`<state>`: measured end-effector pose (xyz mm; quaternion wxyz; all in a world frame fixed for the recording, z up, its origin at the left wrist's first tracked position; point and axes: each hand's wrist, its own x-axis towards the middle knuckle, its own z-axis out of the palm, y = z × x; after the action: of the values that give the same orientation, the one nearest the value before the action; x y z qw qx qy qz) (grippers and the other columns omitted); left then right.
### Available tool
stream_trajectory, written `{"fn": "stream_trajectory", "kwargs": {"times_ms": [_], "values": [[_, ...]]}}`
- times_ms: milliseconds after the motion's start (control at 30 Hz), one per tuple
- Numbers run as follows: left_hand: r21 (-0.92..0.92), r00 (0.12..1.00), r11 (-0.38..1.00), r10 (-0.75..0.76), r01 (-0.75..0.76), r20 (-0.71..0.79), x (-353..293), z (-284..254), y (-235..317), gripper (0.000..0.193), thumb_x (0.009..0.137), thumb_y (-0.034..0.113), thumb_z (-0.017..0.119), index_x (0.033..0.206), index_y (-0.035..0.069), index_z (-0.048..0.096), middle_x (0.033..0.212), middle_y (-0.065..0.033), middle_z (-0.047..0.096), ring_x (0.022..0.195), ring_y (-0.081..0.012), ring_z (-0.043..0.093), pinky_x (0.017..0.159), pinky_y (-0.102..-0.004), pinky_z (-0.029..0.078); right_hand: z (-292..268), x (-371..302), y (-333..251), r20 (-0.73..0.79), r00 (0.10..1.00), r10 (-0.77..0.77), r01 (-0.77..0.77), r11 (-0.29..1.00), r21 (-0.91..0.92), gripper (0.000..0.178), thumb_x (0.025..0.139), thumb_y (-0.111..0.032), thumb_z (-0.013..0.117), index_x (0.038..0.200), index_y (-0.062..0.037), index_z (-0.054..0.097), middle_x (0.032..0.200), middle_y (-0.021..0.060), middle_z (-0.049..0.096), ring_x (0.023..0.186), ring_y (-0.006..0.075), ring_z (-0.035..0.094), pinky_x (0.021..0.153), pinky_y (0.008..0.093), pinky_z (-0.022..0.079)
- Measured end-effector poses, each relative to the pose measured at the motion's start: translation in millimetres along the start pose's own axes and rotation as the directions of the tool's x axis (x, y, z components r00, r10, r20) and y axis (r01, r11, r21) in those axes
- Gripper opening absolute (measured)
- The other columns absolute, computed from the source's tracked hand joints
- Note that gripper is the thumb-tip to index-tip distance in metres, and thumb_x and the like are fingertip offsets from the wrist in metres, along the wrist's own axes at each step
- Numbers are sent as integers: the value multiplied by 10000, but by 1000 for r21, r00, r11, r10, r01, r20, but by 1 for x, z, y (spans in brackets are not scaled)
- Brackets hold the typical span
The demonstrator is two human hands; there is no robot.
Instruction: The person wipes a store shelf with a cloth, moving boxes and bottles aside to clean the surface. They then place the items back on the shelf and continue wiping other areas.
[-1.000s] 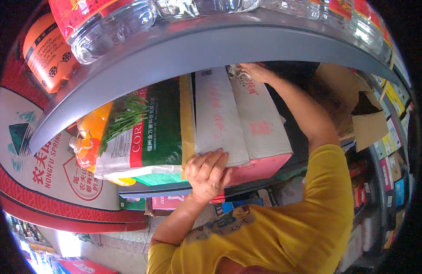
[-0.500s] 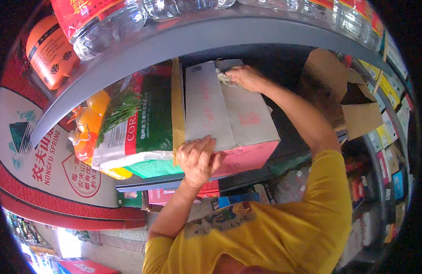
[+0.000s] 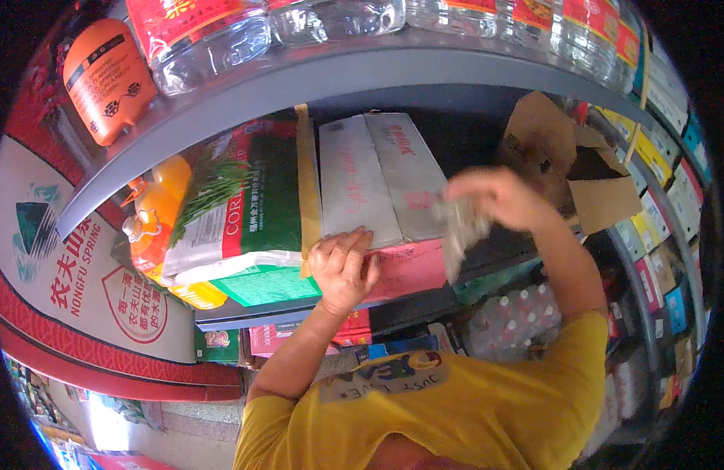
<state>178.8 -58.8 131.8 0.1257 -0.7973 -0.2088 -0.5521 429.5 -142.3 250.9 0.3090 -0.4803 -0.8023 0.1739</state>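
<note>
A closed cardboard box [image 3: 360, 174] with a pale top and pinkish front sits on the dark shelf. My left hand [image 3: 344, 265] rests on its near left corner, fingers bent over the top edge and thumb on the front. By the box's right edge, my right hand [image 3: 499, 197] grips a greyish rag [image 3: 460, 233] that hangs down past the front corner; hand and rag are blurred by motion. Left of the box stands a green and white seed bag [image 3: 264, 196], with a brown cardboard strip [image 3: 308, 184] between the two.
Above runs a curved grey shelf edge [image 3: 362, 66] carrying large clear bottles [image 3: 338, 19] and an orange sprayer bottle [image 3: 109, 82]. Orange jugs [image 3: 152, 227] stand left of the bag. An opened brown carton [image 3: 538, 141] lies at the right, near shelves of small boxes [image 3: 659, 243].
My right hand has swept the rag from the far part of the box top toward me and right, to the near right corner. My left hand stays on the box.
</note>
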Motion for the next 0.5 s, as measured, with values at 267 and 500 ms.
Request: {"fn": "stream_trajectory", "kwargs": {"times_ms": [267, 500], "values": [[-4, 1000, 1000, -10, 10, 2, -9, 4, -4, 319, 625, 186, 627, 940, 157, 582, 979, 13, 568, 863, -178, 511, 863, -394, 326, 0, 219, 94, -408, 908, 91, -218, 937, -275, 407, 845, -218, 512, 1174, 11, 439, 1104, 113, 521, 994, 187, 475, 874, 309, 359], [-30, 1000, 1000, -7, 6, -21, -14, 7, -5, 358, 611, 193, 639, 966, 173, 594, 990, 32, 563, 878, -161, 490, 891, -385, 308, 64, 265, 158, 7, 942, 337, -273, 774, -571, 498, 872, -351, 352, 1316, -133, 294, 1395, 110, 191, 1285, 259, 181, 1046, 367, 176]]}}
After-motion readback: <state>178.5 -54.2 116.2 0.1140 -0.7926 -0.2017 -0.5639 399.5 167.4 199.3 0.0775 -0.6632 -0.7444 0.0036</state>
